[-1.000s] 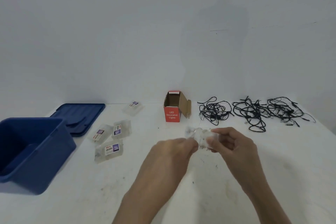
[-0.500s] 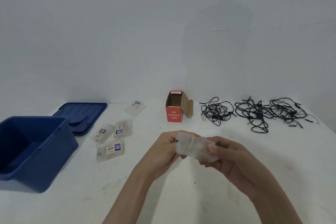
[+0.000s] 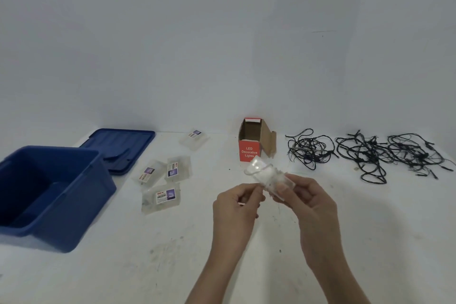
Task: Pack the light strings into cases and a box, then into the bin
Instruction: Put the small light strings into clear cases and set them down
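Light string (image 3: 258, 168) of thin pale wire, coiled inside a small clear plastic case (image 3: 270, 176), held in the air over the white table (image 3: 148, 254), just in front of the red cardboard box (image 3: 249, 153). Change over the last half second: case was lying near level, cupped between both hands; now tipped, far end raised toward the box. Near end is clamped by my right hand (image 3: 313, 202), thumb pressed on top, fingers curled beneath. My left hand (image 3: 234, 207) has slid off the case body. Its fingertips (image 3: 255, 192) pinch together at the case's lower edge, probably on a loose tail of the wire, though the blur leaves that unsure. One loop of wire arcs outside the raised end, so I judge this case not yet shut; the loop wants tucking in first. Four labelled clear cases (image 3: 161, 197) lie to the left, near the open blue plastic bin (image 3: 74, 205) and its blue lid (image 3: 123, 145). Three tangles of black light strings (image 3: 365, 155) sit at the right, loose on the table. Most of the packing remains.
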Demonstrator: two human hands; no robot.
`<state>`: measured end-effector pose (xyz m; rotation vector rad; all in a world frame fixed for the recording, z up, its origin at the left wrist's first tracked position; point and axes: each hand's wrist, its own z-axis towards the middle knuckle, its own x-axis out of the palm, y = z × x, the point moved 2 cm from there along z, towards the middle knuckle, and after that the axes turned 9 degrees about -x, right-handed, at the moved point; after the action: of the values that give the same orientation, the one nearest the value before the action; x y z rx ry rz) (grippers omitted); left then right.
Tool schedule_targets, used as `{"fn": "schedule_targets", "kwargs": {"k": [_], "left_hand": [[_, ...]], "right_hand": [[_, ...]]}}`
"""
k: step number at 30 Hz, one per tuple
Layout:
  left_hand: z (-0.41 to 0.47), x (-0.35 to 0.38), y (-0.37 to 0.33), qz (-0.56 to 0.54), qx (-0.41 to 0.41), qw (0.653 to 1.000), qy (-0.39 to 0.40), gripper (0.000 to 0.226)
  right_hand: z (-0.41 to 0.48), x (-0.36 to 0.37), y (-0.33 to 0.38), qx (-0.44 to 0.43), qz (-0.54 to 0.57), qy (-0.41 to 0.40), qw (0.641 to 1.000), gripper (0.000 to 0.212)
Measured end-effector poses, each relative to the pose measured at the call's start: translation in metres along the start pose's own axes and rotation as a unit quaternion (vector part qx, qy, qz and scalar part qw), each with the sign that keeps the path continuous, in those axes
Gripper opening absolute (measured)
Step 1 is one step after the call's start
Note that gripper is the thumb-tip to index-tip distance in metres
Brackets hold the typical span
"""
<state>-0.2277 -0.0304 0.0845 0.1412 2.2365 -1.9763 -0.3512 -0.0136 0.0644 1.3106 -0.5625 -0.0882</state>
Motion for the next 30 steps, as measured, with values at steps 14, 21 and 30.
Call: {"fn": "schedule_targets", "kwargs": {"k": [14, 21, 30], "left_hand": [[0.080, -0.076, 0.014, -0.058, -0.068, 0.996, -0.022, 0.033], [0.146, -0.127, 0.005, 0.116, 0.025, 0.993, -0.012, 0.025], [0.222, -0.145, 0.006, 0.247, 0.057, 0.966, 0.050, 0.032]], "right_hand": [[0.031, 0.086, -0.034, -0.085, -0.188, 0.128, 0.970, 0.047], [0.069, 0.150, -0.053, -0.008, -0.195, 0.161, 0.967, 0.045], [0.110, 0.189, -0.107, 0.128, -0.160, 0.106, 0.973, 0.030]]}}
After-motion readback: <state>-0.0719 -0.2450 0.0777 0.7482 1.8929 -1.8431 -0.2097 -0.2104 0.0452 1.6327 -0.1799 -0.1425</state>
